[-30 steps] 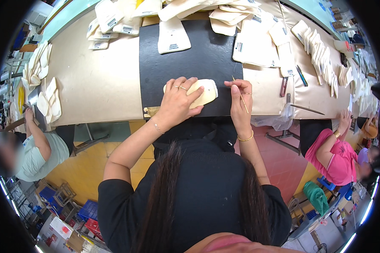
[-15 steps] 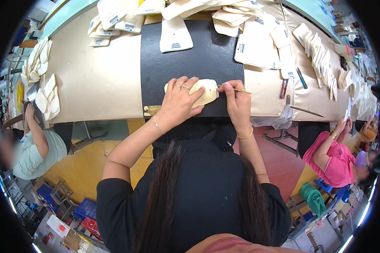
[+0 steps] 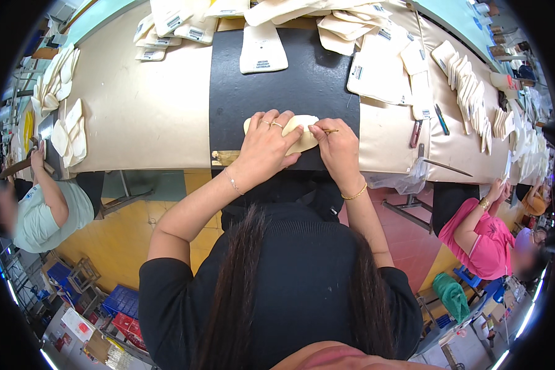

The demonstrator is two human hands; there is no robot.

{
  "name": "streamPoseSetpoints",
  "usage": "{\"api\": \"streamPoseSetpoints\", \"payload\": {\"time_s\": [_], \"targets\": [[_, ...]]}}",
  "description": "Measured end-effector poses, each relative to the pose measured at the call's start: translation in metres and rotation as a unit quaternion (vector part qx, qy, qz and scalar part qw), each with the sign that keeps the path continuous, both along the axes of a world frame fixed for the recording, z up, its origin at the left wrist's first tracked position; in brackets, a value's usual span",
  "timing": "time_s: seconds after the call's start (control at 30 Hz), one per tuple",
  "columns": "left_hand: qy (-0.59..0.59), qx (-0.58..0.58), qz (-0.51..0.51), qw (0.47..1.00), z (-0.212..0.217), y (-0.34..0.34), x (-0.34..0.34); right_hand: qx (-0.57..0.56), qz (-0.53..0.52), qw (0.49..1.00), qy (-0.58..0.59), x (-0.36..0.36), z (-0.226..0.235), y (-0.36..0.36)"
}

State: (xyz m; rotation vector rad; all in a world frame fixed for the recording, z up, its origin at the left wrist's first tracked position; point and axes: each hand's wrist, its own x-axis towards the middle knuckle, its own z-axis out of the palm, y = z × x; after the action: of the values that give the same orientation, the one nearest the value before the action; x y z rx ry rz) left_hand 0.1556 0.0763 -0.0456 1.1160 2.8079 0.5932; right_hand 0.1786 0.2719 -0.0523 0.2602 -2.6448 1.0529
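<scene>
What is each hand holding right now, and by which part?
The right hand pinches a thin stick near its tip. The left hand lies flat on the cream cut piece, pressing it onto the black mat.

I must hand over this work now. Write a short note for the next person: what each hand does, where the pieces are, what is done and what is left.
Left hand: pressed flat on the cream insole-shaped piece, holding it on the black mat.
Right hand: pinches a thin stick-like tool, tip at the piece's right edge.
Pieces: cream stacks lie along the far side of the table and in a row at the right. Pens and a tool lie right of the mat.
Done: cannot tell how far this piece is worked.
Left: likely this piece's edge, then perhaps the stacks.
</scene>
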Motion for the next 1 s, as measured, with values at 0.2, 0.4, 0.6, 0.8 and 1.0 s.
{"api": "streamPoseSetpoints", "payload": {"time_s": [0.2,0.4,0.6,0.8,1.0], "targets": [[0.003,0.007,-0.002,1.0,-0.002,-0.001,-0.002,-0.004,-0.002,1.0,-0.01,-0.001,0.001,0.0],[-0.004,0.003,-0.003,1.0,-0.003,0.0,-0.002,-0.023,0.004,0.999,-0.023,-0.001,-0.002,0.003],[-0.017,0.043,-0.02,0.999,-0.007,-0.002,-0.008,-0.181,-0.083,0.98,-0.012,-0.006,-0.001,0.031],[-0.047,0.071,-0.016,0.996,-0.009,-0.007,-0.016,0.122,-0.196,0.972,0.048,-0.046,-0.016,0.116],[0.058,0.073,0.166,0.982,-0.005,-0.076,-0.051,0.126,-0.225,0.964,-0.063,-0.072,-0.029,0.157]]}}
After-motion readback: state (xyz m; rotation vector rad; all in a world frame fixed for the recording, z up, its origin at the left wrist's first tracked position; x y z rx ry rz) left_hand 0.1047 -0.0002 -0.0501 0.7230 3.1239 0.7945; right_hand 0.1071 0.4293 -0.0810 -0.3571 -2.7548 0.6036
